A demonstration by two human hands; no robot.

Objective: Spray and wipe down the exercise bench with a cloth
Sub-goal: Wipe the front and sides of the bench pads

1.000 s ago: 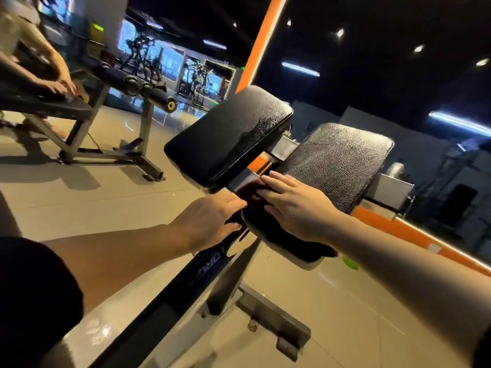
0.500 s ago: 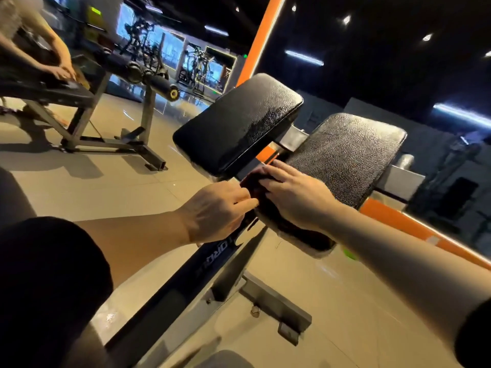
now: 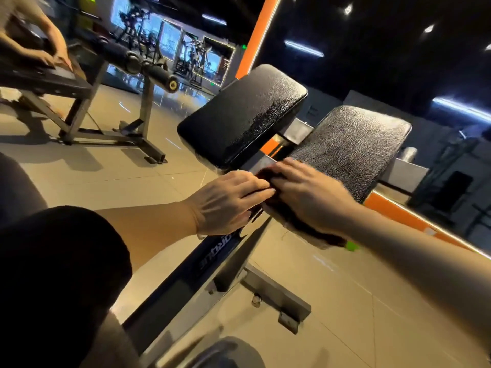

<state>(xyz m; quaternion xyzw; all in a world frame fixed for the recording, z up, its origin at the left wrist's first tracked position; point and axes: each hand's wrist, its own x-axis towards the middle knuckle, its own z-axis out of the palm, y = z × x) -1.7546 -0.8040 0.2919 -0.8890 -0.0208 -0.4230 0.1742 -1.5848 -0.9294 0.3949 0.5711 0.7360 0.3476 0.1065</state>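
Head view: dark cloth [image 3: 265, 174] lies at near end of right pad [image 3: 350, 147], pressed under flat right hand [image 3: 305, 195], left hand [image 3: 228, 201] touching its edge, fingers apparently straight; unwiped pad runs up-right, so right hand leads.

- A narrow gap is seen between the left pad [image 3: 241, 115] and the right pad [image 3: 348, 152]; it is partly filled by a metal bracket [image 3: 295, 132] at its far end.
- The near end of that gap is blocked by the left hand [image 3: 228, 201] and the right hand [image 3: 310, 197], which are touching.
- Open tiled floor [image 3: 111, 168] is seen left of the pads, bounded by a second bench [image 3: 79, 102].
- Below the pads, the way is crossed by the sloping frame beam [image 3: 186, 277] and a foot bar [image 3: 276, 293].
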